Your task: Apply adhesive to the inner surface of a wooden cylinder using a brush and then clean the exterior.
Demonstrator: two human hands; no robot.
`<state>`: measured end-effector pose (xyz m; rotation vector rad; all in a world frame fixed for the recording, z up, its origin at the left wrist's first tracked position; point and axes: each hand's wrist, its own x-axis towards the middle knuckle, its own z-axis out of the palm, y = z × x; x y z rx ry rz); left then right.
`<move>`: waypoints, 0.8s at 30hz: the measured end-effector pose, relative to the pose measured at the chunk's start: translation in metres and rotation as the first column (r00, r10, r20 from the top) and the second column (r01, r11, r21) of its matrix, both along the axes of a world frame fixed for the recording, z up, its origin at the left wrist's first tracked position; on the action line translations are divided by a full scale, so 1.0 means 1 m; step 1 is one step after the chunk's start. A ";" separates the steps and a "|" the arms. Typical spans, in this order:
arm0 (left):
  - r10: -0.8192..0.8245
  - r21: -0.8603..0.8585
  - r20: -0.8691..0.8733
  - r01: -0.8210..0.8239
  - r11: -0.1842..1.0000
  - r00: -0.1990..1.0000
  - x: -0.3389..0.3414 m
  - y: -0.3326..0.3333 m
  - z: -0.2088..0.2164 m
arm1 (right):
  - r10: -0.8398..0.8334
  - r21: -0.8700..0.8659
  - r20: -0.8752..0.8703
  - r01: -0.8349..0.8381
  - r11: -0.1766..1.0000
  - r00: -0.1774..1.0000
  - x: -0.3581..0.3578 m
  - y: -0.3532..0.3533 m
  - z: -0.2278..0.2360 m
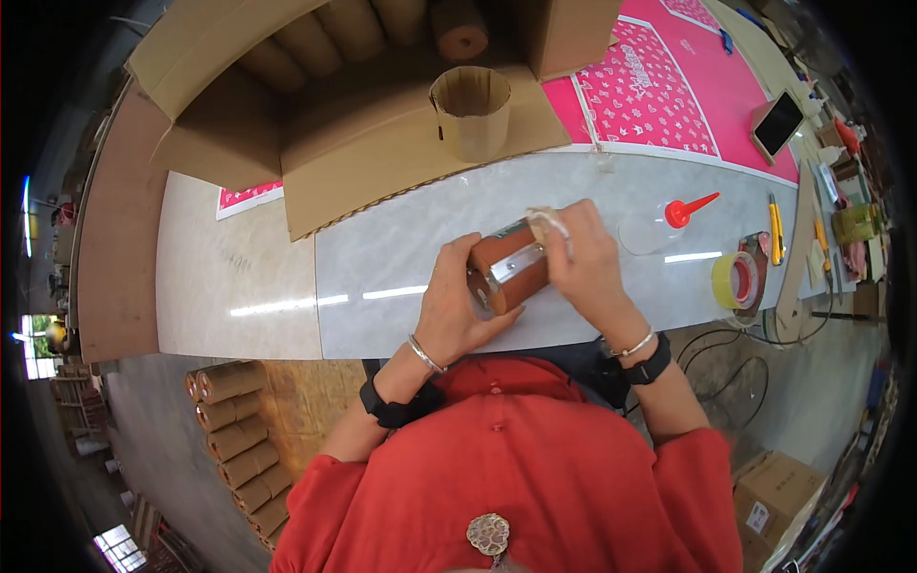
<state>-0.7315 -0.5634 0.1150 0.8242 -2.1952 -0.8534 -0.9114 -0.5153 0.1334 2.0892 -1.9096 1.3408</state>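
Observation:
A reddish-brown cylinder [495, 252] with a shiny silver strip along its side is tilted above the near edge of the table. My left hand [451, 298] wraps round its lower left end, thumb underneath and fingers over the top. Pinched in my right hand [586, 264] is a pale crumpled cloth [546, 225], pressed against the cylinder's upper right end. My right fingers partly hide that end. Beyond my hands, a short open cardboard tube [476, 122] stands upright on the flap of a large cardboard box [368, 158].
Several brown cylinders [306, 43] lie inside the box. To the right are a clear bottle with a red nozzle [690, 207], a tape dispenser [737, 280], a yellow cutter [775, 229] and a phone [778, 124]. Stacked brown rolls [237, 435] stand below left.

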 end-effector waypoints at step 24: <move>-0.173 -0.353 0.029 0.173 0.920 0.984 0.018 -0.001 -0.025 | 0.080 0.147 -0.309 -0.036 0.988 0.948 0.010 -0.005 0.002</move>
